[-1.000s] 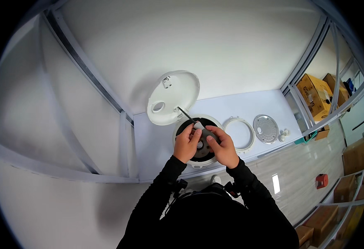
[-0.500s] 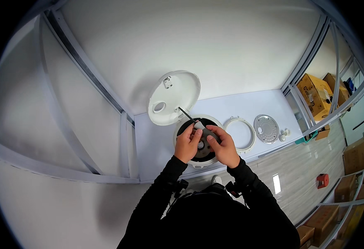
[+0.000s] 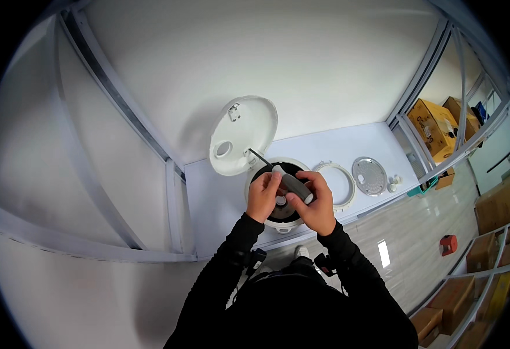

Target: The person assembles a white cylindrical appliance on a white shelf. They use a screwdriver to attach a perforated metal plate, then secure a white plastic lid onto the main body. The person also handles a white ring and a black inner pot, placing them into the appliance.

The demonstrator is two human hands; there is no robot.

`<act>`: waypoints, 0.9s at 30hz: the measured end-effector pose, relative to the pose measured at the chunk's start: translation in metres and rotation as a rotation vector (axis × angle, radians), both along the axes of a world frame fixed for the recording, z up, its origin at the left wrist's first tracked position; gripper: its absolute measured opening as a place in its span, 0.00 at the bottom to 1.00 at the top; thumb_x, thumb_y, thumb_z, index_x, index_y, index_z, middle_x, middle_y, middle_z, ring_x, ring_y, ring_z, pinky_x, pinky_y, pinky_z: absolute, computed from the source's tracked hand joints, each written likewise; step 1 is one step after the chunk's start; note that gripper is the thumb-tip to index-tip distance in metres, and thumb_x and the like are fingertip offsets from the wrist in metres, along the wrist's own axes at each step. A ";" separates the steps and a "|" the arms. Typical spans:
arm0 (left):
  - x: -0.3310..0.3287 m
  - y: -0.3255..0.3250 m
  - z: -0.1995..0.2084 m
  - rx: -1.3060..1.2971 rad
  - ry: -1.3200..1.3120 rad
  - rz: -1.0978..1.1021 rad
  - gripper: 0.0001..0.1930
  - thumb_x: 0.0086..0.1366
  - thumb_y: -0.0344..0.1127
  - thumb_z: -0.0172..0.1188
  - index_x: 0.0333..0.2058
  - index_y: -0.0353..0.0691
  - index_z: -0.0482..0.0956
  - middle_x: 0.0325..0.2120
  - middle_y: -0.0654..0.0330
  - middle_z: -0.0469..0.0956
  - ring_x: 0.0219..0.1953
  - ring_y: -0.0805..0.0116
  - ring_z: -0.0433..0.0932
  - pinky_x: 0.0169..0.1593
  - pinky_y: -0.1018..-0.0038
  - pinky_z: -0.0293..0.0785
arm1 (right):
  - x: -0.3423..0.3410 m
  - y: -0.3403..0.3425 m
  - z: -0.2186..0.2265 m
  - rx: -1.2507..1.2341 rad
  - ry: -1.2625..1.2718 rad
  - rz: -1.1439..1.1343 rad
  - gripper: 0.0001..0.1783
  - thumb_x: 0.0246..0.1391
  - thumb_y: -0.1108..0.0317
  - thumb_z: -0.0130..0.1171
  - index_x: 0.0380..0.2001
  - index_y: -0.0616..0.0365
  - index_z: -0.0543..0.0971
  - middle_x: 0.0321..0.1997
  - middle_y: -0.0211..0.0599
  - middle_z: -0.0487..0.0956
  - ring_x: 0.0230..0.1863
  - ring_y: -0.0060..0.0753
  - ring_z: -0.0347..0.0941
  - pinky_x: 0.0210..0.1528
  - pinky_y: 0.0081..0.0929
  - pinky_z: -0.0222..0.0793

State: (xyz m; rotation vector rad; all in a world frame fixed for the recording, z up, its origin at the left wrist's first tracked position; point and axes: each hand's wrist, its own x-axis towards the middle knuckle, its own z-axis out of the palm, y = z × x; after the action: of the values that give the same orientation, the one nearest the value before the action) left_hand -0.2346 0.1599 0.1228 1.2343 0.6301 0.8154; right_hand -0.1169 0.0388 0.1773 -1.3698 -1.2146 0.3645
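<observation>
A white rice cooker (image 3: 288, 161) stands on the table with its lid (image 3: 249, 125) raised and leaning toward the wall. Both hands are on a screwdriver (image 3: 294, 185) with a grey handle. Its thin dark shaft points up and left, with the tip at the inside of the lid near the hinge. My left hand (image 3: 262, 196) is closed on the front of the handle. Around the rear part of the handle, my right hand (image 3: 319, 205) is closed, its thumb along the lower side. The hands partly hide the dark interior of the cooker.
Right of the cooker lie a white ring (image 3: 351, 198), a perforated round metal plate (image 3: 370, 176) and small white parts (image 3: 392, 187) on the white table (image 3: 214, 203). Metal frame posts flank the table. Cardboard boxes (image 3: 432, 131) and a red stool (image 3: 448, 245) stand to the right.
My right fingers have shifted on the handle, and more of its rear end shows. The screwdriver tip stays at the same spot on the lid. The whole view has shifted slightly.
</observation>
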 end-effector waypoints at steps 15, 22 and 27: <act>0.005 -0.004 -0.004 0.091 -0.012 0.000 0.20 0.75 0.48 0.57 0.36 0.33 0.78 0.29 0.62 0.81 0.29 0.76 0.78 0.35 0.76 0.72 | 0.000 0.003 -0.050 0.067 0.106 -0.145 0.25 0.51 0.73 0.73 0.51 0.62 0.75 0.37 0.38 0.81 0.37 0.28 0.76 0.43 0.27 0.74; 0.003 -0.004 -0.005 0.184 0.130 0.067 0.20 0.73 0.47 0.60 0.32 0.33 0.78 0.23 0.62 0.81 0.26 0.75 0.77 0.33 0.76 0.72 | -0.004 0.001 -0.037 -0.081 0.361 -0.086 0.19 0.65 0.60 0.62 0.52 0.62 0.75 0.35 0.37 0.81 0.34 0.22 0.74 0.37 0.23 0.70; 0.002 -0.006 -0.004 0.189 0.104 0.071 0.19 0.73 0.45 0.59 0.32 0.32 0.78 0.24 0.62 0.81 0.26 0.76 0.77 0.33 0.77 0.73 | -0.001 0.003 -0.041 -0.081 0.362 -0.030 0.17 0.70 0.59 0.55 0.52 0.61 0.75 0.31 0.31 0.81 0.29 0.15 0.71 0.28 0.17 0.65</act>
State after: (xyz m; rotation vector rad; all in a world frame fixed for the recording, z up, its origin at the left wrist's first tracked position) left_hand -0.2323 0.1538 0.1192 1.4396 0.6961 0.8897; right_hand -0.1176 0.0414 0.1367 -1.3212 -0.8871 0.6172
